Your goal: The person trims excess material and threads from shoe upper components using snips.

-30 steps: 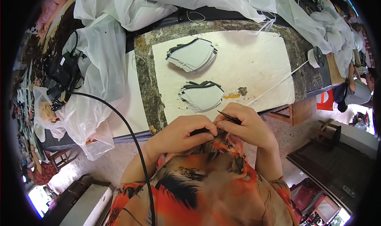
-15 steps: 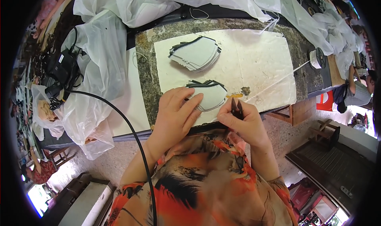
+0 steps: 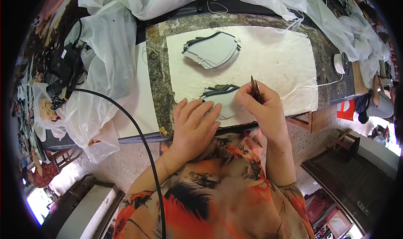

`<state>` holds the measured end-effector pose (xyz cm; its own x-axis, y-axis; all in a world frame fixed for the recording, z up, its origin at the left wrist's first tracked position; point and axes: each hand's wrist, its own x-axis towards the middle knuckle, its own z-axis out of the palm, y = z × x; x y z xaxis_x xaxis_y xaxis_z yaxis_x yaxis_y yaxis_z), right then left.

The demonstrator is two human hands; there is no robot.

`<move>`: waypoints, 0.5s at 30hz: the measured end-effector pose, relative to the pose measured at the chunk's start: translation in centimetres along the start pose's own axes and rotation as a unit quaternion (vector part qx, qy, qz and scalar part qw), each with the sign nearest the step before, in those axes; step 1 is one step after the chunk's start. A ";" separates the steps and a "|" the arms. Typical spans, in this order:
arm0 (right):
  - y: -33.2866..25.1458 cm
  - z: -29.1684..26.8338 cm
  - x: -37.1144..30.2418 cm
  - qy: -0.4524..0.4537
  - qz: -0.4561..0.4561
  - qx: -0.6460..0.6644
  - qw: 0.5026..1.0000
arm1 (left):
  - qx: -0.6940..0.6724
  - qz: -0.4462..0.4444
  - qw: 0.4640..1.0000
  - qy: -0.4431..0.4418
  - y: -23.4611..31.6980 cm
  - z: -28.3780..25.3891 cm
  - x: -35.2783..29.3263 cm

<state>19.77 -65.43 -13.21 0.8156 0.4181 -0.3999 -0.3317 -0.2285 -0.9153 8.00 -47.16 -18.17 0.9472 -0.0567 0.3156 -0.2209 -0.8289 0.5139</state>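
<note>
Nearer stack of pale pieces (image 3: 228, 103) lies near the front edge of the white sheet (image 3: 285, 54); likely light, flexible, prone to fanning: grip by its sides. Left hand (image 3: 194, 123): fingers loosely spread at its left, no grip visible. Right hand (image 3: 267, 108): fingers clasp dark pointed tool (image 3: 254, 88)

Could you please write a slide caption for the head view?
Left hand at the nearer stack of pale, dark-edged pieces on a white sheet; right hand holding a dark pointed tool.
</note>
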 end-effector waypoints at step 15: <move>0.7 1.7 2.0 0.032 -0.031 -0.069 0.997 | -0.062 -0.011 0.997 0.039 -0.5 0.1 0.0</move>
<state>20.35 -63.26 -14.71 0.8623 0.3803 -0.3344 -0.2141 -0.3246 -0.9213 8.18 -46.79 -18.51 0.9319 0.0081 0.3627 -0.2326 -0.7539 0.6144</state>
